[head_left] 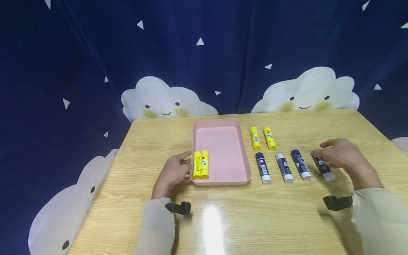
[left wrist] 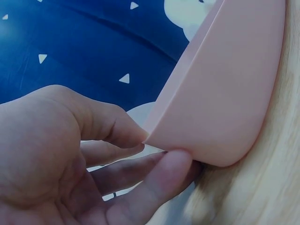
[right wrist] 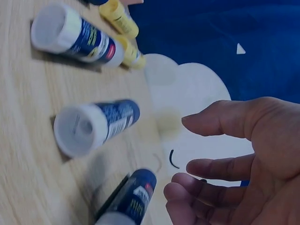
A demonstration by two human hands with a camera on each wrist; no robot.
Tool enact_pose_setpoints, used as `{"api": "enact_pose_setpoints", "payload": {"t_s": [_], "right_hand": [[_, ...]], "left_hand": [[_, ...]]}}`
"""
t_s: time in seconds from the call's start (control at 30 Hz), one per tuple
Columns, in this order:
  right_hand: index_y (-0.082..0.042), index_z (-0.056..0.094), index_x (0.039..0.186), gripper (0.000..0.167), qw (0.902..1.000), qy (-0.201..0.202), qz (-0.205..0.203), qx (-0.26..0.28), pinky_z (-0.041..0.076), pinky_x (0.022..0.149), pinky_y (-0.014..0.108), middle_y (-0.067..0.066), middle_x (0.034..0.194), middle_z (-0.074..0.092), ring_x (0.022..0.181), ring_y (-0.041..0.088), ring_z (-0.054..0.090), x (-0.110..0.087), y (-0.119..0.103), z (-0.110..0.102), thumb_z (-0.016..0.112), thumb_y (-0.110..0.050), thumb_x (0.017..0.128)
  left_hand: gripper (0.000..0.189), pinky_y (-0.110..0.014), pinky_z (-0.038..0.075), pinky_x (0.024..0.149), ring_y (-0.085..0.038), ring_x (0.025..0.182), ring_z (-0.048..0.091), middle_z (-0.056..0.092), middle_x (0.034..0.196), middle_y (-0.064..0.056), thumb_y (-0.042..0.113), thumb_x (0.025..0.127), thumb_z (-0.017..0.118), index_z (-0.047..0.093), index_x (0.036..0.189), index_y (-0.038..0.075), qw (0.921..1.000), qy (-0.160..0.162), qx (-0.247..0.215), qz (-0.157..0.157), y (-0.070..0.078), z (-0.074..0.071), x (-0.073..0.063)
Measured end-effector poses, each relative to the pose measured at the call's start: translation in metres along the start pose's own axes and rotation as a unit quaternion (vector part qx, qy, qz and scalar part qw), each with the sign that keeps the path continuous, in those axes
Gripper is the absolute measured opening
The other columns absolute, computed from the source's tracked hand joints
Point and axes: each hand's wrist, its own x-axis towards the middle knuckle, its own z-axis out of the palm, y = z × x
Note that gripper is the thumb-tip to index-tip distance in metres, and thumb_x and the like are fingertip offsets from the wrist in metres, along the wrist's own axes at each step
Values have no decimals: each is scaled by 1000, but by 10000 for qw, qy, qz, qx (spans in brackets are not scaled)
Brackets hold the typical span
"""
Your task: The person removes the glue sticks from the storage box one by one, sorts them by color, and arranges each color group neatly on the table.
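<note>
A pink tray (head_left: pixel 223 183) lies on the table with two yellow glue sticks (head_left: pixel 204 164) side by side in its near left corner. My left hand (head_left: pixel 173 170) holds the tray's left edge; in the left wrist view the thumb is at the rim and fingertips press the outer wall. Over on the right, my right hand (head_left: pixel 342 154) hovers above the rightmost dark blue glue stick (head_left: pixel 322 166), fingers overlapping its far end in the head view. From the right wrist, the thumb and fingers (right wrist: pixel 225 168) are spread apart with nothing between them.
Several dark blue glue sticks with white ends, among them one (head_left: pixel 263 168) nearest the tray, lie in a row to its right. Behind them are two yellow glue sticks (head_left: pixel 269 138). A dark blue cloud-print curtain (head_left: pixel 229 71) hangs behind the wooden table (head_left: pixel 255 219).
</note>
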Motion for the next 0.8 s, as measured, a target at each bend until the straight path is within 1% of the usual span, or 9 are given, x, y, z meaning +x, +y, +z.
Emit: {"api": "enact_pose_setpoints", "payload": {"t_s": [0.07,0.17,0.27,0.43,0.57,0.67,0.8], "right_hand": [[21,41,135,84,9999,93,-90,-10,60,77,49,39,119,55,93,43,68,-2,-4,2,72,-40,87],[22,40,135,81,9994,179,-249,151,60,79,47,43,126,48,98,44,65,-3,-11,6,71,-36,88],[22,40,136,80,9989,211,-311,298,60,79,45,44,128,45,102,46,63,-4,-19,8,71,-33,88],[19,41,137,78,9987,223,-332,301,61,78,45,40,125,51,98,41,66,-6,-38,12,71,-34,88],[16,40,140,78,9989,162,-269,343,60,81,47,40,130,47,105,45,62,-9,-58,20,70,-35,89],[15,40,141,77,9987,133,-265,405,58,84,49,39,131,48,107,46,61,-11,-73,26,69,-35,90],[14,41,142,74,9975,57,-437,558,57,87,49,38,130,50,107,45,61,-12,-91,32,68,-33,91]], "left_hand": [[59,-31,61,61,-23,89,68,62,131,-19,5,92,57,49,149,13,10000,9,22,17,0,0,0],[59,-31,61,61,-23,88,68,62,131,-19,5,92,58,49,149,13,10000,23,13,18,0,1,0],[59,-31,61,61,-23,88,69,62,131,-19,5,91,58,49,149,13,10000,16,11,14,-1,1,0],[60,-31,61,61,-22,86,69,62,131,-18,6,91,58,48,150,14,10000,5,35,5,0,0,1],[61,-31,61,61,-22,84,69,62,131,-18,6,91,58,47,150,13,10000,-2,64,26,0,0,2],[61,-31,61,61,-22,84,69,62,131,-19,6,90,58,48,150,13,10000,-1,47,14,-1,1,2],[61,-31,61,61,-23,85,69,62,130,-18,6,90,58,48,150,13,10000,1,33,14,0,-1,2]]}}
